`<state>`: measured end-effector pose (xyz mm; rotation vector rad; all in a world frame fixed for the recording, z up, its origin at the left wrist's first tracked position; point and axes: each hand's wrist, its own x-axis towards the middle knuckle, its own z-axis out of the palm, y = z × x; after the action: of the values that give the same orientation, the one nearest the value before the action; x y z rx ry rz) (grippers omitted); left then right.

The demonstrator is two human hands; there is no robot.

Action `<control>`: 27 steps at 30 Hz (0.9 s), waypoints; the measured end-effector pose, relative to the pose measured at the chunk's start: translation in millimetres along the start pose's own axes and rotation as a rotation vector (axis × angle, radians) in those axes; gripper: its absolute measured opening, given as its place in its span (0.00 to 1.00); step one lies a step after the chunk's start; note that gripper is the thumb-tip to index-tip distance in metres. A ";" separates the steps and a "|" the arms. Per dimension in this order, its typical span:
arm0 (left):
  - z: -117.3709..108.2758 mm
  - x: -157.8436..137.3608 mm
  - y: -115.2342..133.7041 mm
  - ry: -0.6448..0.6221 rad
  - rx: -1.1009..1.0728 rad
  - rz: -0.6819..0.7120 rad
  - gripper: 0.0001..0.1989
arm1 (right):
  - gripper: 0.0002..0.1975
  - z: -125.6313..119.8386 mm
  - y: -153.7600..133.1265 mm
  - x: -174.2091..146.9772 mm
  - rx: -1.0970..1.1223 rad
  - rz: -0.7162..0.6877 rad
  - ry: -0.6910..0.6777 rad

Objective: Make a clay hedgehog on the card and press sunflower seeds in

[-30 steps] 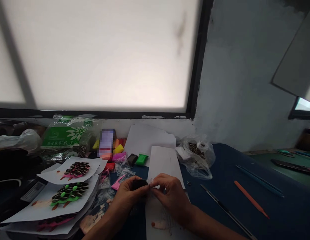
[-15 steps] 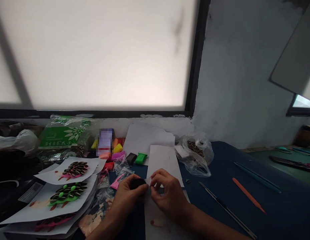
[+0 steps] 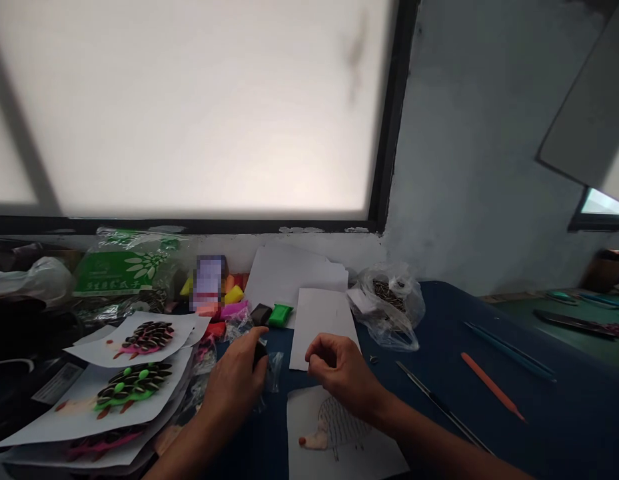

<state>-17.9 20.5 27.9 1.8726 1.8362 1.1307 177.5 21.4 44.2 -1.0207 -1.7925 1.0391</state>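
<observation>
My left hand (image 3: 234, 373) is closed around a lump of black clay (image 3: 260, 351), mostly hidden behind the fingers. A clear plastic wrapper (image 3: 274, 371) hangs beside that hand. My right hand (image 3: 342, 375) is to its right with thumb and fingertips pinched together; whatever is between them is too small to make out. Below my right hand lies a paper sheet (image 3: 384, 459) with a hedgehog drawing, whose face is filled with pale clay and whose nose is a brown ball. My right wrist covers part of the drawing.
On the left are stacked hedgehog pictures (image 3: 49, 423) covered with seeds. Behind are green clay (image 3: 280, 315), blank paper (image 3: 319, 323) and a plastic bag of seeds (image 3: 389, 300). To the right lie a metal tool (image 3: 439, 400), an orange tool (image 3: 492, 385) and blue tweezers (image 3: 509, 350).
My hands have moved apart, the left one turning leftward with the black clay. The hedgehog drawing, mostly covered before, now shows more fully.
</observation>
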 end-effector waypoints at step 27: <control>7.7 -18.0 34.1 -0.606 -1.058 -0.337 0.25 | 0.18 -3.5 -0.7 -18.1 0.073 -0.009 0.074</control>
<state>13.9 0.9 40.3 1.0422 0.8567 0.9540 186.8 5.6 41.6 -0.9924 -1.6862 1.0409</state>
